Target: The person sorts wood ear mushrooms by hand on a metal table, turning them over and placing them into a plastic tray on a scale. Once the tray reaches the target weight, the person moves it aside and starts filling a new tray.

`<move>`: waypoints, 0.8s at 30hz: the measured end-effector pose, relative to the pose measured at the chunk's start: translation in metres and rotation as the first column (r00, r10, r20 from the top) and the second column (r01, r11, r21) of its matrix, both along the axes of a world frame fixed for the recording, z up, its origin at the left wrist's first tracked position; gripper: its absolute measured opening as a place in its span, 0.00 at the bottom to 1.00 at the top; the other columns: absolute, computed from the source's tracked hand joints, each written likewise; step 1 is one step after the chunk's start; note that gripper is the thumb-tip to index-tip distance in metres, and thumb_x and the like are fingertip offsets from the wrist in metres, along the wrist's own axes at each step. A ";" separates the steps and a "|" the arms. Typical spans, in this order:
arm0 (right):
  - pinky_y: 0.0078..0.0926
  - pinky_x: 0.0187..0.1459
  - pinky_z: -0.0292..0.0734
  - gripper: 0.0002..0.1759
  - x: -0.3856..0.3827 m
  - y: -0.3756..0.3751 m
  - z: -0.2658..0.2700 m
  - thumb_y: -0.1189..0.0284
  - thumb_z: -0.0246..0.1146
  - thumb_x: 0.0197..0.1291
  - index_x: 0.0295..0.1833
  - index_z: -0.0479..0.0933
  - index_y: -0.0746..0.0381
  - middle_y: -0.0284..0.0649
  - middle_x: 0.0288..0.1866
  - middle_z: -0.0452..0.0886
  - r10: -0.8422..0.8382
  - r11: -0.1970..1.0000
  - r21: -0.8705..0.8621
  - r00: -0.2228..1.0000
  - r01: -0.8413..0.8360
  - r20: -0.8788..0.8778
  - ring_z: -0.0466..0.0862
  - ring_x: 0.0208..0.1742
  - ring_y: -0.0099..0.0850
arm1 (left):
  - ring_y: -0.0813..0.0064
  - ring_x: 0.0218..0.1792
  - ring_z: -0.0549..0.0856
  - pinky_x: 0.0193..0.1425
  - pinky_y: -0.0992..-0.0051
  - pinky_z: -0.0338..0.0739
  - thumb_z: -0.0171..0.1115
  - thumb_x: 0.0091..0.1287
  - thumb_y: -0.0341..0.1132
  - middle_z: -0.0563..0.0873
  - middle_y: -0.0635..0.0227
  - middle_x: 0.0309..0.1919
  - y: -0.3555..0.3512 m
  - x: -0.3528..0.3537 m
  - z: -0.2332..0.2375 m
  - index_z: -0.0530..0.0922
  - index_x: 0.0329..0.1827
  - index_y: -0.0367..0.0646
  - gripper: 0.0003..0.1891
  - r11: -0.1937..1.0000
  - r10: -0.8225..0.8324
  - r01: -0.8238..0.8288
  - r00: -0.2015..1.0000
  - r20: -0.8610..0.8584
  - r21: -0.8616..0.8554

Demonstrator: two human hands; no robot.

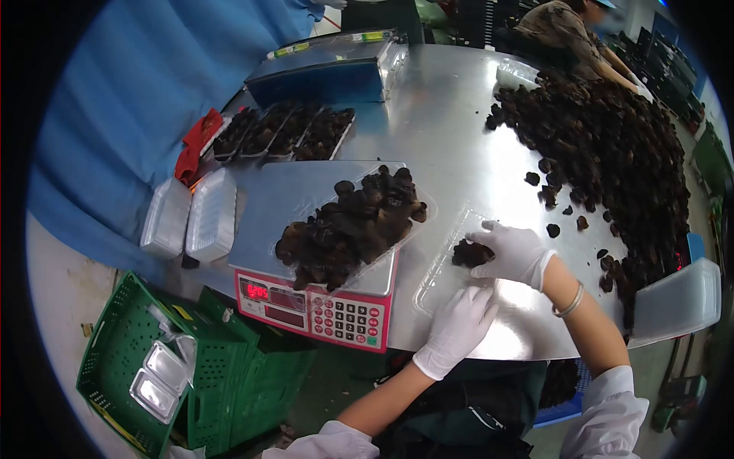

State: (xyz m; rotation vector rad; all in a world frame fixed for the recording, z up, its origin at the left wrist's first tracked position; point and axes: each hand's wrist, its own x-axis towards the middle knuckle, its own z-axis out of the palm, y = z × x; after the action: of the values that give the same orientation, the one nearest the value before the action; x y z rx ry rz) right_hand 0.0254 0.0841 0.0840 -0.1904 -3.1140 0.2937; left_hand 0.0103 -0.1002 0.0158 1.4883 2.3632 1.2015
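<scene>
My gloved right hand (516, 254) has its fingers curled around a small clump of dark mushrooms (466, 253), low over a clear plastic tray (432, 284). My gloved left hand (459, 329) is at the near right edge of this tray with its fingers drawn together; its fingertips are partly hidden. To the left, a filled tray of dark mushrooms (352, 226) lies slanted on the plate of a red-framed weighing scale (313, 310), whose red digits are lit. A large heap of the same mushrooms (604, 145) covers the right of the metal table (436, 115).
Filled trays (283, 131) stand at the back left before a metal box (325, 69). Stacks of clear trays (212, 214) sit left of the scale, another stack (679, 298) at the right edge. Green crates (153, 367) stand below. A co-worker (562, 34) reaches toward the heap.
</scene>
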 end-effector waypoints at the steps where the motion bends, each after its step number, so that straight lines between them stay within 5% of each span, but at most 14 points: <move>1: 0.38 0.47 0.83 0.26 -0.007 -0.001 0.019 0.50 0.69 0.57 0.57 0.84 0.53 0.43 0.51 0.85 -0.039 0.998 -0.052 0.993 0.045 0.108 0.88 0.46 0.40 | 0.55 0.46 0.86 0.49 0.56 0.81 0.67 0.67 0.37 0.85 0.60 0.45 -0.006 -0.003 -0.003 0.82 0.56 0.42 0.16 1.000 0.004 -0.004 1.000 0.005 0.001; 4: 0.34 0.50 0.81 0.28 -0.042 -0.021 0.080 0.49 0.69 0.60 0.57 0.82 0.57 0.47 0.47 0.86 -0.209 0.936 -0.249 0.963 0.248 0.171 0.87 0.47 0.41 | 0.62 0.48 0.83 0.54 0.61 0.77 0.70 0.64 0.34 0.86 0.66 0.44 -0.019 -0.007 -0.015 0.84 0.52 0.44 0.14 0.984 0.001 0.023 0.992 -0.129 0.178; 6: 0.36 0.54 0.80 0.21 -0.066 -0.037 0.083 0.54 0.68 0.63 0.52 0.81 0.58 0.47 0.45 0.83 -0.045 0.967 -0.249 0.923 -0.056 -0.382 0.84 0.51 0.41 | 0.65 0.50 0.82 0.58 0.62 0.74 0.70 0.63 0.33 0.86 0.69 0.45 -0.024 -0.004 -0.024 0.85 0.52 0.44 0.14 0.959 0.020 0.029 0.985 -0.171 0.281; 7: 0.36 0.54 0.80 0.21 -0.081 -0.045 0.080 0.54 0.68 0.63 0.52 0.81 0.58 0.47 0.45 0.83 -0.044 0.967 -0.248 0.925 -0.056 -0.378 0.84 0.51 0.41 | 0.65 0.50 0.82 0.58 0.62 0.74 0.70 0.63 0.33 0.86 0.69 0.45 -0.024 -0.004 -0.024 0.85 0.52 0.44 0.14 0.959 0.021 0.027 0.986 -0.167 0.282; 9: 0.38 0.55 0.78 0.20 -0.114 -0.055 0.063 0.55 0.68 0.64 0.52 0.79 0.58 0.47 0.44 0.81 0.302 0.934 0.028 0.741 -0.357 -0.599 0.82 0.52 0.44 | 0.63 0.50 0.82 0.59 0.61 0.74 0.69 0.63 0.32 0.86 0.69 0.46 -0.026 -0.004 -0.025 0.84 0.53 0.45 0.15 0.943 -0.086 0.123 0.988 -0.131 0.311; 13: 0.37 0.49 0.80 0.20 -0.151 -0.059 0.040 0.58 0.68 0.65 0.55 0.78 0.59 0.43 0.45 0.82 0.437 0.873 0.044 0.740 -0.486 -0.511 0.83 0.45 0.44 | 0.63 0.50 0.82 0.59 0.60 0.74 0.68 0.63 0.32 0.85 0.68 0.46 -0.029 -0.005 -0.026 0.83 0.54 0.44 0.16 0.946 -0.158 0.183 0.981 -0.112 0.268; 15: 0.37 0.46 0.79 0.17 -0.157 -0.056 0.040 0.59 0.68 0.66 0.54 0.78 0.58 0.42 0.44 0.82 0.353 0.868 -0.183 0.832 -0.462 -0.428 0.83 0.44 0.44 | 0.63 0.48 0.83 0.57 0.61 0.75 0.68 0.63 0.31 0.85 0.68 0.45 -0.030 -0.005 -0.025 0.83 0.54 0.43 0.15 0.942 -0.161 0.191 0.979 -0.128 0.275; 17: 0.32 0.43 0.78 0.13 -0.158 -0.054 0.039 0.64 0.69 0.66 0.49 0.79 0.59 0.41 0.40 0.80 0.329 0.847 -0.207 0.789 -0.489 -0.519 0.83 0.39 0.39 | 0.63 0.47 0.84 0.55 0.61 0.76 0.68 0.63 0.31 0.86 0.68 0.44 -0.030 -0.005 -0.026 0.84 0.52 0.43 0.14 0.938 -0.157 0.184 0.981 -0.113 0.295; 19: 0.32 0.43 0.78 0.10 -0.151 -0.057 0.055 0.67 0.69 0.65 0.44 0.79 0.60 0.41 0.36 0.79 0.141 0.789 -0.414 0.789 -0.454 -0.597 0.82 0.38 0.36 | 0.63 0.46 0.84 0.54 0.61 0.76 0.69 0.63 0.31 0.86 0.68 0.43 -0.028 -0.006 -0.027 0.84 0.51 0.43 0.13 0.934 -0.153 0.175 0.984 -0.096 0.312; 20: 0.25 0.40 0.75 0.09 -0.146 -0.058 0.065 0.71 0.72 0.63 0.42 0.80 0.63 0.38 0.33 0.78 0.014 0.771 -0.512 0.814 -0.379 -0.581 0.79 0.35 0.27 | 0.63 0.45 0.84 0.54 0.62 0.76 0.69 0.63 0.31 0.86 0.68 0.42 -0.028 -0.006 -0.027 0.84 0.50 0.43 0.13 0.932 -0.148 0.166 0.986 -0.081 0.321; 21: 0.20 0.36 0.73 0.09 -0.146 -0.053 0.065 0.70 0.71 0.64 0.42 0.81 0.64 0.34 0.32 0.79 -0.064 0.717 -0.552 0.748 -0.426 -0.660 0.77 0.32 0.20 | 0.63 0.45 0.84 0.54 0.62 0.76 0.69 0.63 0.31 0.86 0.68 0.42 -0.028 -0.007 -0.027 0.84 0.50 0.43 0.13 0.933 -0.150 0.165 0.986 -0.073 0.321; 22: 0.17 0.34 0.73 0.08 -0.126 -0.059 0.089 0.70 0.69 0.67 0.42 0.81 0.63 0.30 0.32 0.81 -0.259 0.608 -0.758 0.844 -0.236 -0.470 0.76 0.30 0.17 | 0.63 0.45 0.84 0.53 0.62 0.76 0.69 0.63 0.31 0.86 0.68 0.42 -0.028 -0.007 -0.027 0.84 0.49 0.43 0.12 0.927 -0.147 0.162 0.987 -0.071 0.337; 23: 0.15 0.32 0.74 0.07 -0.116 -0.051 0.090 0.69 0.67 0.70 0.43 0.80 0.62 0.28 0.34 0.82 -0.338 0.454 -0.856 0.842 -0.247 -0.422 0.76 0.28 0.15 | 0.64 0.44 0.84 0.52 0.62 0.77 0.69 0.62 0.31 0.86 0.68 0.42 -0.029 -0.007 -0.027 0.84 0.48 0.43 0.12 0.922 -0.141 0.156 0.988 -0.068 0.354; 24: 0.15 0.32 0.75 0.08 -0.103 -0.047 0.094 0.69 0.65 0.71 0.45 0.79 0.63 0.29 0.34 0.83 -0.406 0.446 -0.876 0.831 -0.183 -0.380 0.77 0.29 0.14 | 0.64 0.44 0.84 0.52 0.62 0.77 0.69 0.62 0.31 0.86 0.68 0.42 -0.029 -0.006 -0.026 0.84 0.48 0.43 0.12 0.924 -0.135 0.148 0.989 -0.059 0.354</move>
State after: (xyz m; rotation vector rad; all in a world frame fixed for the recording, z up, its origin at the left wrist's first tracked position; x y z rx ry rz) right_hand -0.0778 0.0373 0.1776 -0.2537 -2.0139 1.6549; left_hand 0.0043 -0.1295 -0.0105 1.7582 2.0899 1.6463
